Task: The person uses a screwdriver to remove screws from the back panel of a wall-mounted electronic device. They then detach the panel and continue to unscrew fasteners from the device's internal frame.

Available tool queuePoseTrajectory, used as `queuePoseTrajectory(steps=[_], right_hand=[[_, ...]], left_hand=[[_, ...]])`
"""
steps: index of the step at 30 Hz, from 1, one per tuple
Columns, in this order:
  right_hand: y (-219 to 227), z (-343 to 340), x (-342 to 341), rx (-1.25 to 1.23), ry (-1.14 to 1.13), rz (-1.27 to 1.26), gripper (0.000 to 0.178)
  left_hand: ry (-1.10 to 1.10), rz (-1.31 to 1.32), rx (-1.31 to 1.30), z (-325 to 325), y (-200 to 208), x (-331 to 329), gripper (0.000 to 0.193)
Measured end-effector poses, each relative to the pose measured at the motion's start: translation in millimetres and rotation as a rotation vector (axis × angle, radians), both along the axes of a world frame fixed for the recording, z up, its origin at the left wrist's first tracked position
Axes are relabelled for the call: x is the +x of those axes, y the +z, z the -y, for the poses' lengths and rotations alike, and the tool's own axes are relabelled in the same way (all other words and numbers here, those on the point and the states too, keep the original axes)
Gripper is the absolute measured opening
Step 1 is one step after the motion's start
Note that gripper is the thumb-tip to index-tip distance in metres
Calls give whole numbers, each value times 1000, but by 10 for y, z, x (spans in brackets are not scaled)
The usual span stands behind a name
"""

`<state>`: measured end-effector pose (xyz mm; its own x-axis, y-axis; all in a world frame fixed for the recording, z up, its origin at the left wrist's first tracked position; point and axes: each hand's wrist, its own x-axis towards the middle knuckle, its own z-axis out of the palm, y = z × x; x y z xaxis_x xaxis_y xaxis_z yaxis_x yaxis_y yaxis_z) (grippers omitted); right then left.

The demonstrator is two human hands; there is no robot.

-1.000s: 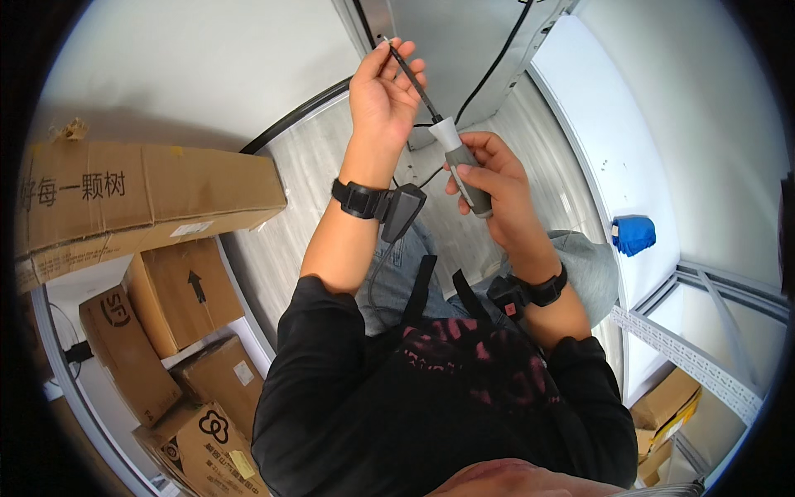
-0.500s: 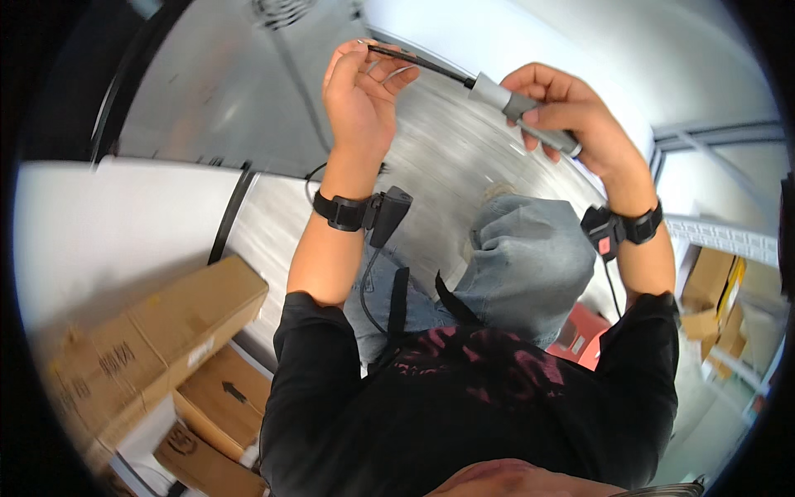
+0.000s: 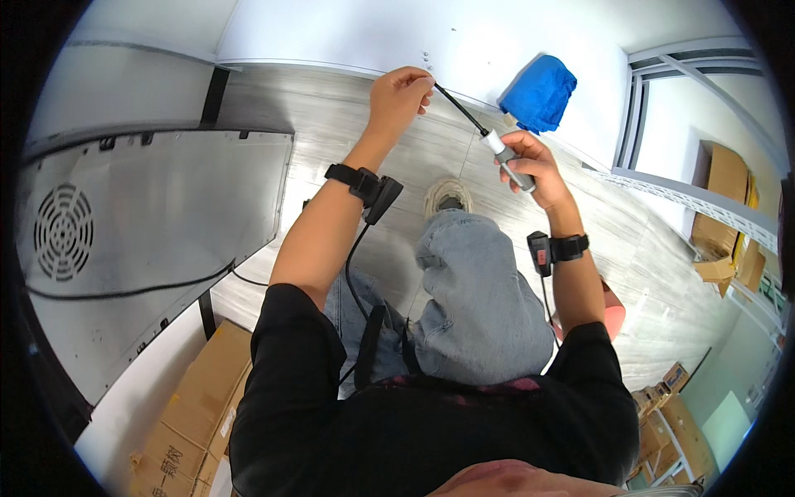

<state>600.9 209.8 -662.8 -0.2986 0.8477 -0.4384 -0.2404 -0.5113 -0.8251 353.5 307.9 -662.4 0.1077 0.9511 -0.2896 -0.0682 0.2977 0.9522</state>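
A screwdriver [image 3: 494, 142] with a grey and white handle and a long black shaft slants between my hands. My right hand [image 3: 534, 170] is wrapped round its handle. At the far end of the shaft, my left hand [image 3: 399, 103] is closed in a pinch, and the tip disappears among its fingers. Whether a small part is also held there is hidden. Just beyond the left hand, several small marks or fixings [image 3: 426, 60] dot a white panel [image 3: 331, 37].
A metal cabinet [image 3: 166, 224] with a round vent and black cable [image 3: 132, 292] stands at left. Cardboard boxes [image 3: 190, 406] lie lower left. A blue bag-like bundle [image 3: 542, 93] is by the white panel. At right are a metal rack [image 3: 704, 195] and a red stool-like object [image 3: 613, 311].
The view has swung, bringing the blue bundle and more of the white panel into sight. Both hands have kept hold of the screwdriver, which now slopes more steeply.
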Motion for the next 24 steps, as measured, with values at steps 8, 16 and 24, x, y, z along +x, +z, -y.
queuePoseTrajectory(steps=[8, 16, 24], right_hand=[[-685, -300, 69, -93, -107, 77, 28], [-898, -473, 33, -116, -250, 72, 29], [-896, -523, -18, -84, -294, 68, 30]], left_hand=[[167, -521, 312, -391, -1017, 137, 13], [32, -875, 460, -642, -1418, 151, 12], [69, -809, 424, -635, -1518, 143, 12]])
